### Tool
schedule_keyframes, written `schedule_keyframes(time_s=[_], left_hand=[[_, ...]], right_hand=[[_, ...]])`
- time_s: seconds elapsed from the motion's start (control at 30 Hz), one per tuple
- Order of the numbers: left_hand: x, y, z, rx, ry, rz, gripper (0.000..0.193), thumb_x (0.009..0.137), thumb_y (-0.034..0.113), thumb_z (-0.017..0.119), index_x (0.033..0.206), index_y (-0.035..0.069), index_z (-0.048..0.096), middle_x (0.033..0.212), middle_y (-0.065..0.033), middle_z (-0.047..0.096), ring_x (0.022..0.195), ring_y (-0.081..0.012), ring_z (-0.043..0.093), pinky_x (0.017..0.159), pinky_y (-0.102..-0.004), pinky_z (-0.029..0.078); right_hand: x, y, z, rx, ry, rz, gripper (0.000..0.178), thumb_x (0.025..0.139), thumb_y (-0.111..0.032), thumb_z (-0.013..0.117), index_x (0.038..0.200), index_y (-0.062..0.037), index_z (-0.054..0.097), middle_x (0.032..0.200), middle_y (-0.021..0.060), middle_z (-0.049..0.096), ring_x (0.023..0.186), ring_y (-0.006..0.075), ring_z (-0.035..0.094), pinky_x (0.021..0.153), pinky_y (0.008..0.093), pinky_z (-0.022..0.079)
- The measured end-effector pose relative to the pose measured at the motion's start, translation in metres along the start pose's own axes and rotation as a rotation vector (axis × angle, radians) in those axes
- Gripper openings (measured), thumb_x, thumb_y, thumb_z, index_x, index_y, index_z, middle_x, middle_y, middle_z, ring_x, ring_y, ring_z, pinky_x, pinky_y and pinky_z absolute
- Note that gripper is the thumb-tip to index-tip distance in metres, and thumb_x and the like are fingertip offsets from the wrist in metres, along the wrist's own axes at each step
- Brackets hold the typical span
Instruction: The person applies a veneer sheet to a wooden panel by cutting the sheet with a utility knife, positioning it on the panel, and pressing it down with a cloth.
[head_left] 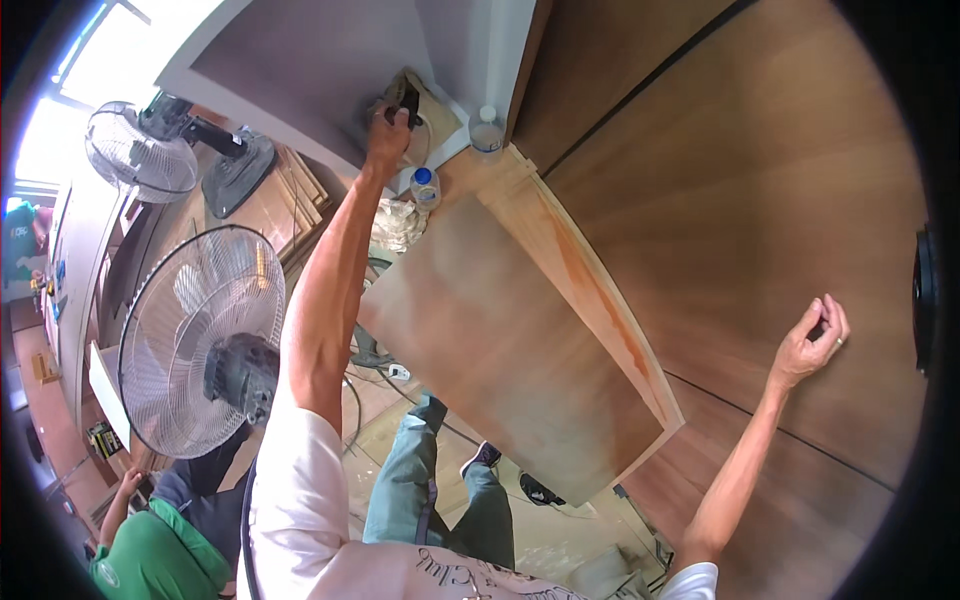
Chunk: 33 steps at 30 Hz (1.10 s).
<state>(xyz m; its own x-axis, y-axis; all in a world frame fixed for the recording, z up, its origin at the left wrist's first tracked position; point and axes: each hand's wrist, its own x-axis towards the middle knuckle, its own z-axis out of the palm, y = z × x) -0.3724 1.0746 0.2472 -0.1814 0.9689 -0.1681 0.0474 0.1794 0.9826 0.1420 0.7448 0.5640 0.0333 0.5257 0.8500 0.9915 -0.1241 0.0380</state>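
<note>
My left hand (393, 130) reaches far forward into a grey-walled open box or cabinet (310, 65). Its fingers are closed on a small dark object (409, 101) whose kind I cannot make out, against a beige bag or crumpled cloth (434, 112). My right hand (815, 345) is out to the right in front of large brown wooden panels (760, 210), fingers curled in and nothing visible in them. Between my arms lies a flat wooden board (510, 350) with a smooth brownish-grey face, on a paler wood surface with an orange-brown streak (590, 275).
Near the box stand a blue-capped clear bottle (425, 188) and a white-capped one (487, 135), beside a white crumpled rag (398, 226). Two fans, one large (205, 340) and one smaller (145, 150), stand left. A person in green (160, 555) is at lower left. Cables (430, 405) cross the floor.
</note>
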Motion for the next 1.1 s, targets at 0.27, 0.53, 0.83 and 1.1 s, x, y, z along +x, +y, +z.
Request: schedule_keyframes(time_s=[0.27,0.53,0.83,1.1], left_hand=[[0.045,-0.052,-0.031,0.652,0.013,0.344,0.039,0.089,0.015,0.051,0.121,-0.004,0.062,0.113,-0.0286,0.066,0.112,-0.0390,0.063,0.098,-0.0420,0.048],[0.008,-0.074,0.018,0.967,-0.529,0.128,0.034,0.093,0.026,0.052,0.099,-0.004,0.067,0.105,-0.0307,0.065,0.100,-0.0471,0.063,0.086,-0.0509,0.050],[0.096,-0.116,-0.001,0.816,-0.285,0.248,0.031,0.084,0.022,0.057,0.104,0.004,0.072,0.097,-0.0257,0.069,0.093,-0.0418,0.068,0.085,-0.0469,0.053],[0.160,-0.183,-0.034,1.188,-0.328,0.339,0.022,0.083,0.012,0.062,0.097,-0.005,0.068,0.093,-0.0290,0.068,0.093,-0.0416,0.068,0.085,-0.0467,0.054]], right_hand=[[-0.003,0.040,0.035,-0.372,0.169,-0.416,0.006,0.091,-0.017,0.073,0.095,-0.0126,0.070,0.089,0.0011,0.063,0.081,0.0170,0.060,0.069,0.0323,0.045],[-0.005,0.063,0.036,-0.419,0.227,-0.490,0.010,0.091,-0.021,0.073,0.092,-0.0124,0.068,0.097,0.0019,0.058,0.085,0.0171,0.052,0.071,0.0301,0.043],[-0.005,0.055,0.040,-0.317,0.128,-0.441,0.012,0.091,-0.016,0.073,0.095,-0.0064,0.067,0.103,0.0055,0.052,0.090,0.0167,0.050,0.070,0.0281,0.047],[-0.018,0.071,0.044,-0.443,0.165,-0.479,0.012,0.093,-0.012,0.070,0.096,-0.0009,0.065,0.105,0.0093,0.050,0.083,0.0173,0.053,0.068,0.0284,0.051]])
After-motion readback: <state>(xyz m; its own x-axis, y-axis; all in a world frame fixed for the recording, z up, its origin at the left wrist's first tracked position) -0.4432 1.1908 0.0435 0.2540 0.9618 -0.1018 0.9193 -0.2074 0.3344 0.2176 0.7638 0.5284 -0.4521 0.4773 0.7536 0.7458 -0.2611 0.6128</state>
